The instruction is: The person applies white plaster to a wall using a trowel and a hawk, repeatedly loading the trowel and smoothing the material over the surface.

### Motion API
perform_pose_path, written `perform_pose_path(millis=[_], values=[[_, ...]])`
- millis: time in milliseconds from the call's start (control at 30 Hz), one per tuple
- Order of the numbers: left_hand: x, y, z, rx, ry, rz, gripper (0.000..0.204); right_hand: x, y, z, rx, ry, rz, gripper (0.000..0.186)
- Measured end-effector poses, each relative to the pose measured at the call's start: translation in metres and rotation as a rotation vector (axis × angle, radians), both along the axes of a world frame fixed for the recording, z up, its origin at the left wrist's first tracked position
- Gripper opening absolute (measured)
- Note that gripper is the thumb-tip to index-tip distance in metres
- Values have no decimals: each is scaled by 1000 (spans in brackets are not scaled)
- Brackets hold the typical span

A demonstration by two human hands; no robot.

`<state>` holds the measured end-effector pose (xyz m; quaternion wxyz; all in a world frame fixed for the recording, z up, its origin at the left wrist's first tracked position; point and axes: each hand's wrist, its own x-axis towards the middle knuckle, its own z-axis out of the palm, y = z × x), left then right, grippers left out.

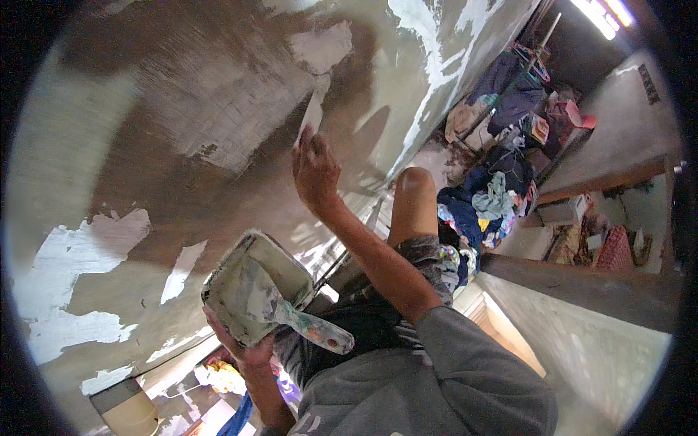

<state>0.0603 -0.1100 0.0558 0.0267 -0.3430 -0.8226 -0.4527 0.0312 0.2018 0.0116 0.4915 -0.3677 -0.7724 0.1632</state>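
My left hand (254, 354) grips a rectangular plastic tray (305, 270) from below and along its near left side. Its walls are smeared with pale filler. Across the tray lies a putty knife (309, 328), blade inside and its stained handle sticking out over the edge to the right. My right hand (317, 174) is raised to the wall (211, 87), fingers closed. From its fingertips a narrow pale strip (314, 110) runs up to a whitish patch (326, 45) on the wall. Whether that strip is a tool or filler, I cannot tell.
White filler patches (91, 243) mark the grey-brown wall. Heaped clothes (483, 200) lie on the right, beyond my bent knee (414, 185). Further right is a recessed shelf (582, 272) holding things. A lit lamp (600, 16) shows at the upper right.
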Motion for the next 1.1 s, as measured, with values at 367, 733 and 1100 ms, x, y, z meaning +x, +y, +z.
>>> perform_pose_path(millis=[367, 733, 1100], values=[[-4, -5, -15, 202, -310, 61, 103, -1, 19, 7, 68, 90, -15, 49], [-1, 34, 29, 739, -909, 129, 97, -2, 5, 2, 104, 112, 60, 47], [-11, -3, -22, 630, -797, 161, 98, 9, 24, -1, 67, 107, 91, 51]])
